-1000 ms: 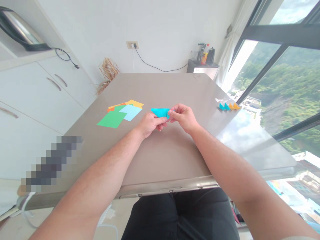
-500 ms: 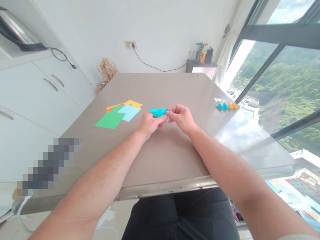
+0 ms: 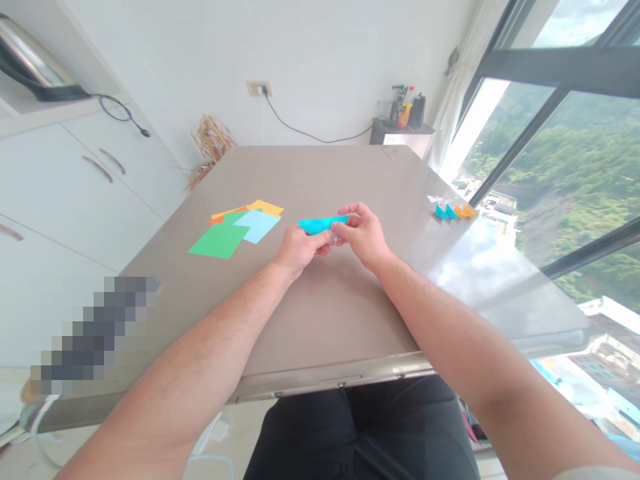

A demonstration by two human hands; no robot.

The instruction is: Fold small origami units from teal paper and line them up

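A folded piece of bright blue paper is held up between both hands over the middle of the table. My left hand is closed on its left part, the thumb lying along the lower edge. At the right end, my right hand pinches the paper between thumb and fingers, the upper fingers bent behind it. The thumbs almost meet at its lower edge. Fingers cover part of the paper, so its full folded shape is hidden.
Loose green, light blue, orange and yellow paper sheets overlap on the table's left. Several small folded blue and yellow paper shapes stand in a row at the right, near the window. The table's front edge runs before my lap.
My right hand's upper fingers have lifted off the front of the paper, so more of its right end shows. The left hand keeps its hold.
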